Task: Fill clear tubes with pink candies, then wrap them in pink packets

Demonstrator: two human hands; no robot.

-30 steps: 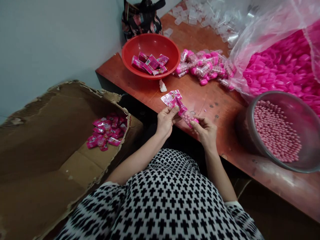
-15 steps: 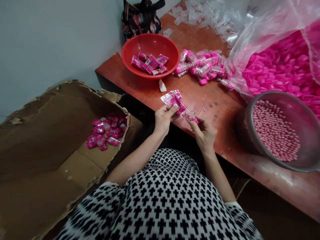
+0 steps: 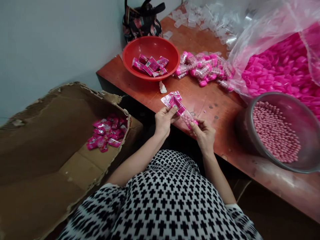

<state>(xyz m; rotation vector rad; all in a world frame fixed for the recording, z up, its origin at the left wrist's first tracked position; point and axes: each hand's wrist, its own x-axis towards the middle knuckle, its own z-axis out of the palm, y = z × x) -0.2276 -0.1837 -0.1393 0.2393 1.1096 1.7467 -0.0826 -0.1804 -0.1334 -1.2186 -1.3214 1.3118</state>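
Observation:
At the table's front edge, my left hand (image 3: pixel 163 121) pinches a pink printed wrapper (image 3: pixel 178 105). My right hand (image 3: pixel 204 133) grips the pink-capped end of a small clear container (image 3: pixel 188 119) filled with pink beads. The container's other end meets the wrapper; whether it is inside cannot be made out. Just beyond my left fingers, more pink and white wrappers (image 3: pixel 167 99) lie on the brown table (image 3: pixel 207 106).
A red bowl (image 3: pixel 160 45) holds pink packets. Filled containers (image 3: pixel 203 68), a bag of pink caps (image 3: pixel 280 63) and a grey bowl (image 3: pixel 310 133) of beads are on the table. A cardboard box (image 3: pixel 50 133) with packets stands left.
The container has tilted slightly and more of its clear body shows between my hands. My right hand has shifted slightly left and down; the whole view has moved a little.

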